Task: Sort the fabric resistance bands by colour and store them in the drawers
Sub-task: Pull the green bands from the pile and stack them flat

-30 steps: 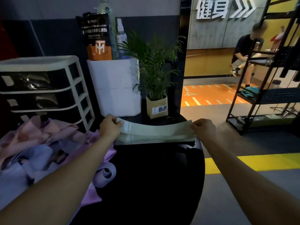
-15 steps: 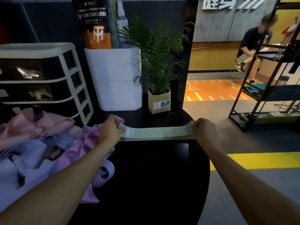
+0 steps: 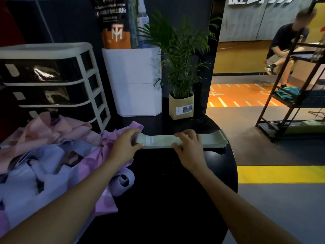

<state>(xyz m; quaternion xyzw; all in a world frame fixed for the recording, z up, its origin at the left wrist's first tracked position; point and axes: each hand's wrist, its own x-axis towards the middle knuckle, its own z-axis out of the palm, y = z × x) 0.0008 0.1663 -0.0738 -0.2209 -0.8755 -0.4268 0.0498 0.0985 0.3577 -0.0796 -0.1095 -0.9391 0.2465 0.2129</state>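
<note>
A flat stack of pale green bands (image 3: 211,140) lies on the black round table (image 3: 167,191), reaching its right edge. My left hand (image 3: 125,144) pinches the stack's left end. My right hand (image 3: 190,148) rests on the middle of the stack with fingers spread, pressing it down. A jumbled pile of pink, lilac and pale blue bands (image 3: 52,155) covers the table's left side, with a rolled lilac band (image 3: 124,181) at its edge. The white drawer unit (image 3: 91,85) with dark, shut drawers stands behind the pile.
A white bin (image 3: 139,81) holding a black-and-orange bag and a spray bottle stands at the back. A potted plant (image 3: 181,106) sits just behind the green stack. A black metal rack (image 3: 290,103) stands on the floor to the right; a person sits beyond it.
The green stack has been lowered flat onto the table. My right hand let go of the stack's right end and slid left to its middle. The camera moved closer.
</note>
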